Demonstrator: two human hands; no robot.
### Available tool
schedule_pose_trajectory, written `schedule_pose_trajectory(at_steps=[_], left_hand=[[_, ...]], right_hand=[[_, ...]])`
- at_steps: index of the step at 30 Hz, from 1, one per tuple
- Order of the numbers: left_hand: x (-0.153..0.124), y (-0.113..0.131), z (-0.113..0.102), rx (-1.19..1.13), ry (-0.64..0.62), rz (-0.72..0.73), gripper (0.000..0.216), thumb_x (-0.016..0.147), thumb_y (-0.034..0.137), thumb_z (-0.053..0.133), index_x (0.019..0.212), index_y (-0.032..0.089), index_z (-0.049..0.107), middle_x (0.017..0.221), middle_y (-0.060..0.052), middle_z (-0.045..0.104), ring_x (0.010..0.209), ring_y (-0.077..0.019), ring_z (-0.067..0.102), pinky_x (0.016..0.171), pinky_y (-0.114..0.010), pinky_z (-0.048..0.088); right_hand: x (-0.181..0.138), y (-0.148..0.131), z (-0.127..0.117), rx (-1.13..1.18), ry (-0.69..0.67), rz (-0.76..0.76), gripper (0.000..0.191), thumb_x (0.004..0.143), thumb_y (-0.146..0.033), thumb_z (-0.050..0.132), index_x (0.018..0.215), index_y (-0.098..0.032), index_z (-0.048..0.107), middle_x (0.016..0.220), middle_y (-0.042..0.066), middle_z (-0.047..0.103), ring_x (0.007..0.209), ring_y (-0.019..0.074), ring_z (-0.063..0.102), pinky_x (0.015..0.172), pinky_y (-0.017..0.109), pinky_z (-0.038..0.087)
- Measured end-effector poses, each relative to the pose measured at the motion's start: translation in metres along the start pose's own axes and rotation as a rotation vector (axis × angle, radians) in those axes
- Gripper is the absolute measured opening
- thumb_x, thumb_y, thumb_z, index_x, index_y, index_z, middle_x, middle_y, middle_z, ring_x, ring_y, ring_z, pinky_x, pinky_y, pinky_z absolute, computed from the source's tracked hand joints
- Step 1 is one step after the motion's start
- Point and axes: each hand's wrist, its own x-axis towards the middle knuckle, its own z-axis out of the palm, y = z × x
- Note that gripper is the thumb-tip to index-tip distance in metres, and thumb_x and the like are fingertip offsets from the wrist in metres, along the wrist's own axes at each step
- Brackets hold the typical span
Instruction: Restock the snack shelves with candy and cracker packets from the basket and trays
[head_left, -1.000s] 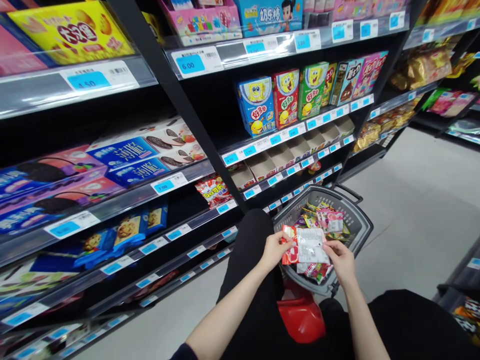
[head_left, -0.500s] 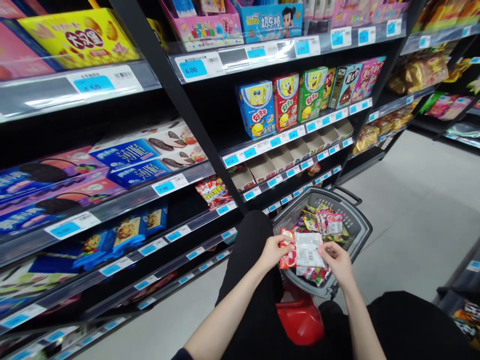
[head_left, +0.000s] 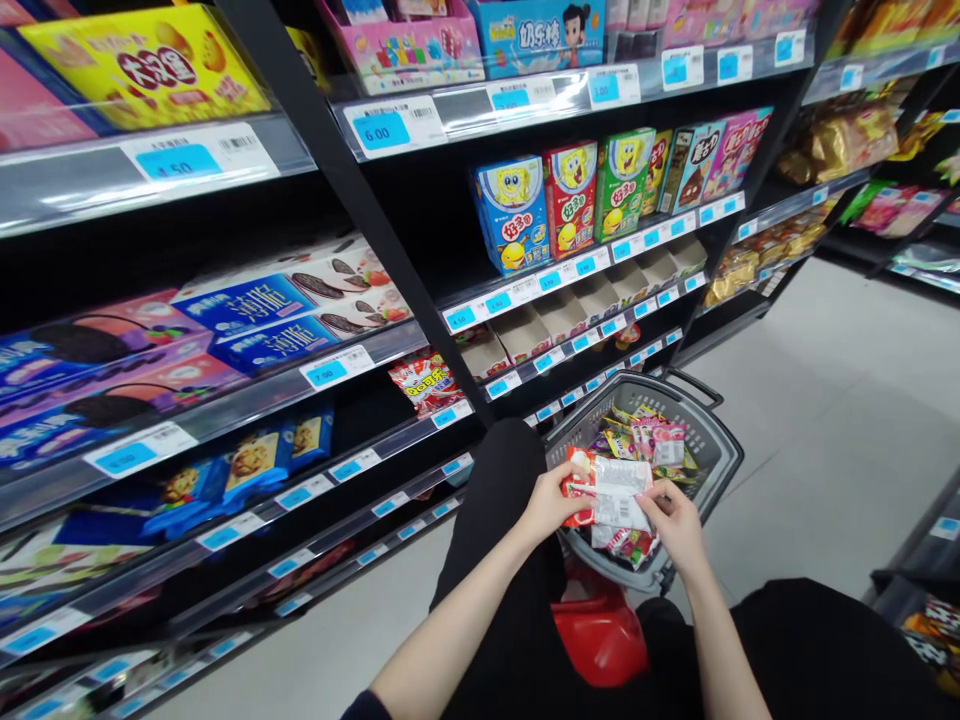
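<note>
While L hand (head_left: 555,502) & R hand (head_left: 679,522) pinch a packet (head_left: 619,488) over a basket (head_left: 716,457), loose grip may drop it. Tugging opp. ways might tear it.

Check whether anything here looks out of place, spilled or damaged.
Nothing looks spilled or plainly damaged. The basket is a bit untidy: its packets lie jumbled at different angles. The blue cookie packs at lower left sit unevenly too. The held packet shows no clear tear.
</note>
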Motion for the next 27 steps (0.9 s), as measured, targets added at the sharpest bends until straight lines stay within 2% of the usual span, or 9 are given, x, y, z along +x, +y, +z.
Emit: schedule_pose_trajectory(at_steps=[3, 6, 10, 15, 23, 25, 27], left_hand=[[0.0, 0.001, -0.001, -0.021, -0.028, 0.021, 0.039, 0.057, 0.02, 0.08, 0.095, 0.017, 0.072, 0.092, -0.003, 0.069, 0.082, -0.0186, 0.062, 0.076, -0.024, 0.046], [0.001, 0.004, 0.0, -0.025, -0.015, 0.034, 0.023, 0.061, 0.021, 0.077, 0.084, 0.017, 0.076, 0.097, -0.006, 0.068, 0.089, -0.0207, 0.062, 0.081, -0.026, 0.045], [0.001, 0.008, 0.001, -0.016, 0.047, 0.021, 0.008, 0.067, 0.023, 0.072, 0.071, 0.017, 0.075, 0.085, -0.005, 0.068, 0.082, -0.0195, 0.061, 0.077, -0.027, 0.044], [0.003, 0.006, 0.005, -0.009, 0.113, -0.037, 0.007, 0.068, 0.02, 0.068, 0.063, 0.017, 0.07, 0.074, -0.001, 0.062, 0.072, -0.016, 0.056, 0.071, -0.026, 0.04], [0.008, -0.004, 0.012, -0.141, 0.183, -0.14, 0.006, 0.062, 0.016, 0.068, 0.057, 0.016, 0.065, 0.068, 0.001, 0.06, 0.069, -0.0151, 0.053, 0.071, -0.027, 0.039], [0.007, -0.004, 0.011, -0.228, 0.17, -0.159, 0.007, 0.059, 0.018, 0.072, 0.06, 0.016, 0.065, 0.069, 0.0, 0.061, 0.07, -0.015, 0.054, 0.07, -0.026, 0.04], [0.006, -0.004, 0.008, -0.341, 0.139, -0.183, 0.017, 0.056, 0.021, 0.076, 0.068, 0.015, 0.066, 0.073, 0.0, 0.063, 0.07, -0.0141, 0.056, 0.069, -0.025, 0.042]], right_hand=[[-0.002, -0.001, -0.003, -0.018, -0.026, -0.014, 0.031, 0.068, -0.045, 0.073, 0.063, -0.019, 0.057, 0.066, 0.0, 0.054, 0.061, 0.0161, 0.055, 0.057, 0.027, 0.044], [-0.002, 0.001, -0.003, -0.038, -0.046, -0.03, 0.03, 0.07, -0.045, 0.072, 0.065, -0.019, 0.058, 0.066, -0.001, 0.052, 0.061, 0.0153, 0.053, 0.056, 0.026, 0.043], [-0.002, 0.004, -0.002, -0.077, -0.08, -0.052, 0.027, 0.072, -0.043, 0.07, 0.063, -0.019, 0.059, 0.066, -0.001, 0.05, 0.062, 0.0151, 0.052, 0.057, 0.026, 0.042], [-0.002, 0.003, 0.0, -0.13, -0.078, -0.047, 0.027, 0.071, -0.038, 0.07, 0.058, -0.019, 0.057, 0.066, -0.001, 0.05, 0.062, 0.0147, 0.05, 0.059, 0.026, 0.039], [0.004, 0.0, 0.008, -0.064, 0.011, 0.13, 0.03, 0.061, -0.034, 0.076, 0.05, -0.019, 0.052, 0.049, -0.005, 0.046, 0.049, 0.0115, 0.04, 0.05, 0.024, 0.03], [0.004, -0.002, 0.008, 0.006, 0.003, 0.178, 0.03, 0.058, -0.033, 0.077, 0.051, -0.019, 0.053, 0.05, -0.005, 0.046, 0.049, 0.0108, 0.04, 0.049, 0.023, 0.03], [0.001, -0.005, 0.008, 0.106, -0.025, 0.227, 0.027, 0.058, -0.034, 0.079, 0.059, -0.02, 0.056, 0.051, -0.007, 0.046, 0.047, 0.0098, 0.039, 0.046, 0.022, 0.03]])
